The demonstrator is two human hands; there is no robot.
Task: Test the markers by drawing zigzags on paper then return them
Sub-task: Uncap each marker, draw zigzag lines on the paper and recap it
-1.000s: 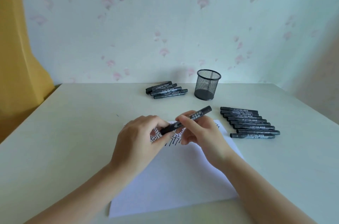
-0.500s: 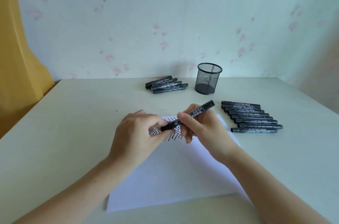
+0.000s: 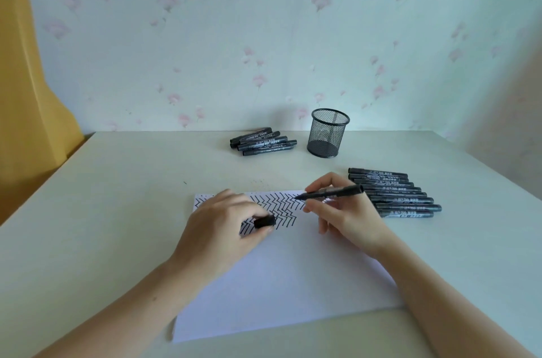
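Now the right hand [image 3: 343, 212] is pinching an uncapped black felt-tip marker [image 3: 331, 192] between thumb and fingers, barrel lying nearly flat, tip pointing left and sitting at the right end of the black zigzag rows [image 3: 278, 205] near the far edge of the white sheet of paper [image 3: 278, 278]. Whether the tip is touching the sheet cannot be told. The left hand [image 3: 225, 228] is curling around the small black cap [image 3: 264, 221], gripping it between thumb and fingers while resting on the paper over the left part of the rows.

Step in hand, judging from this: drawing the test zigzag with this marker. To do it well, the barrel is needing a steeper tilt so the tip meets the paper squarely, and the new line is best starting in the bare area just right of the last column, not over old ink. The left hand is usefully pinning the sheet; keeping that weight on should stop it sliding. Cap is staying ready for recapping.

A row of 8 or so black markers [image 3: 396, 196] is lying just right of the paper, a smaller pile of black markers [image 3: 262, 142] is lying far, left of the black mesh pen cup [image 3: 328, 137], all on the pale table [image 3: 117, 211]. Which group is tested cannot be told.
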